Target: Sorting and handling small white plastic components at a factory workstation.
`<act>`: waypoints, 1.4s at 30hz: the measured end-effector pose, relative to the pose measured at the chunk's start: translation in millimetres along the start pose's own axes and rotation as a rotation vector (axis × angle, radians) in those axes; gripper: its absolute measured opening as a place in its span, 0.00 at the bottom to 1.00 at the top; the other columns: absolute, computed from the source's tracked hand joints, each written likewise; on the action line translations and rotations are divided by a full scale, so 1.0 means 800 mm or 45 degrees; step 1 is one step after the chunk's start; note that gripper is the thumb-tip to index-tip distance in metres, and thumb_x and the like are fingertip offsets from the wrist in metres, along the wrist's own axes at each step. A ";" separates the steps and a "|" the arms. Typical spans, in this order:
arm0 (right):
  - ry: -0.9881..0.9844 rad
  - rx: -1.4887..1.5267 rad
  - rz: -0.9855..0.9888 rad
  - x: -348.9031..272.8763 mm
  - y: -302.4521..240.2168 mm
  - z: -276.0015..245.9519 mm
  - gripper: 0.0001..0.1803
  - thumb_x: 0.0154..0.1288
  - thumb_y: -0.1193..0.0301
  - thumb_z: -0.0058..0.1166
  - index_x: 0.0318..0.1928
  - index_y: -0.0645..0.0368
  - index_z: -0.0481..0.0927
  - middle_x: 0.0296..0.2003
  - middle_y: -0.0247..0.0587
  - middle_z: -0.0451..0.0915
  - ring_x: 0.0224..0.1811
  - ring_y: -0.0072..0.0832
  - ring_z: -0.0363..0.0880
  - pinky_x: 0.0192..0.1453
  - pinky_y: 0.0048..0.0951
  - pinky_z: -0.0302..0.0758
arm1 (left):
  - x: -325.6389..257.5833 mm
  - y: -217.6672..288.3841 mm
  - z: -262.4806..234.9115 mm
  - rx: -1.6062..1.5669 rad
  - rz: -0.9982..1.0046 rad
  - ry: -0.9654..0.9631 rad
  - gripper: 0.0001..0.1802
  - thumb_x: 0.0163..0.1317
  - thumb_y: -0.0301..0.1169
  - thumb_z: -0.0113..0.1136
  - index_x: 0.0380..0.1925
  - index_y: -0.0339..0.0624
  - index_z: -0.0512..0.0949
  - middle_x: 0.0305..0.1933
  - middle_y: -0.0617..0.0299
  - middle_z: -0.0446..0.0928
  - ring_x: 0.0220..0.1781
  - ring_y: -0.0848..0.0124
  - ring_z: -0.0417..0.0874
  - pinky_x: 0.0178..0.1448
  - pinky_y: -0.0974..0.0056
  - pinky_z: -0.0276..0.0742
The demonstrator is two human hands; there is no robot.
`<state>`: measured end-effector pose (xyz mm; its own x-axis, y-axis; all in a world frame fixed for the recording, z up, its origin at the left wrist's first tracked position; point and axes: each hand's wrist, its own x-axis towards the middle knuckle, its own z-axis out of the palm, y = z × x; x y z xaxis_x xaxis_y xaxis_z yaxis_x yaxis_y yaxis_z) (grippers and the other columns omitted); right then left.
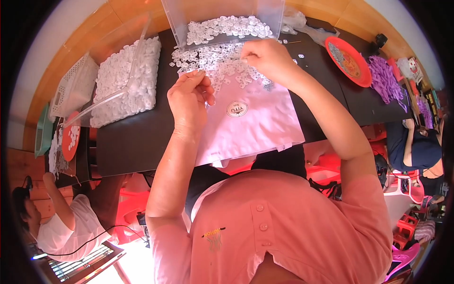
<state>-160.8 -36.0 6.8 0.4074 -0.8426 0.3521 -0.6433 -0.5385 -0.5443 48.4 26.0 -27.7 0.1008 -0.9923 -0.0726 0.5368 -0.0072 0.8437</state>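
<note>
Both hands pinch small white plastic rings [213, 61], light and slippery, best nipped at the rim: left hand [189, 97] and right hand [265, 57] fingers clenched on one beside the clear bin [227, 19].

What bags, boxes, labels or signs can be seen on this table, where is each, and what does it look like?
Flat bag: pale pink, rectangular, lying in front of the person, under both hands.
Round label: small, white with a dark ring, in the middle of the flat bag.
Clear box: see-through plastic, at the far edge, tipped so small white pieces spill out.
Clear tub: far left, heaped with white pieces.
Shirt emblem: small, dark and yellow, on the pink shirt.
</note>
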 end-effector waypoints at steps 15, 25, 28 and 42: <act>-0.252 -0.542 -0.200 0.055 0.028 0.055 0.09 0.55 0.72 0.57 0.38 0.52 0.83 0.37 0.38 0.81 0.43 0.41 0.80 0.45 0.43 0.75 | -0.003 0.009 0.003 -0.037 -0.012 0.037 0.05 0.61 0.26 0.56 0.30 0.34 0.74 0.25 0.57 0.74 0.22 0.69 0.74 0.21 0.65 0.67; -0.187 -0.360 -0.189 0.047 0.021 0.047 0.06 0.52 0.73 0.59 0.34 0.56 0.81 0.33 0.39 0.81 0.37 0.40 0.81 0.40 0.39 0.75 | -0.003 0.010 0.002 -0.032 -0.033 0.023 0.05 0.61 0.26 0.55 0.30 0.35 0.74 0.24 0.59 0.74 0.22 0.70 0.75 0.22 0.66 0.66; -0.124 -0.113 -0.024 0.034 0.013 0.038 0.06 0.52 0.74 0.58 0.33 0.57 0.80 0.31 0.40 0.81 0.35 0.39 0.81 0.39 0.37 0.75 | -0.003 0.012 0.005 -0.035 -0.034 0.032 0.05 0.61 0.26 0.55 0.30 0.35 0.74 0.24 0.59 0.74 0.22 0.70 0.74 0.22 0.66 0.66; -0.027 -0.329 -0.225 0.050 0.008 0.055 0.07 0.54 0.72 0.55 0.35 0.56 0.82 0.35 0.40 0.82 0.38 0.41 0.81 0.41 0.40 0.76 | 0.003 0.011 -0.004 -0.093 0.078 0.200 0.05 0.60 0.25 0.54 0.31 0.34 0.74 0.23 0.59 0.73 0.21 0.70 0.74 0.23 0.66 0.67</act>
<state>-119.6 -73.5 -15.8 0.5396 -0.7372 0.4066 -0.7034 -0.6602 -0.2634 56.1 23.9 -21.7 0.2613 -0.9591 -0.1093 0.5846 0.0671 0.8086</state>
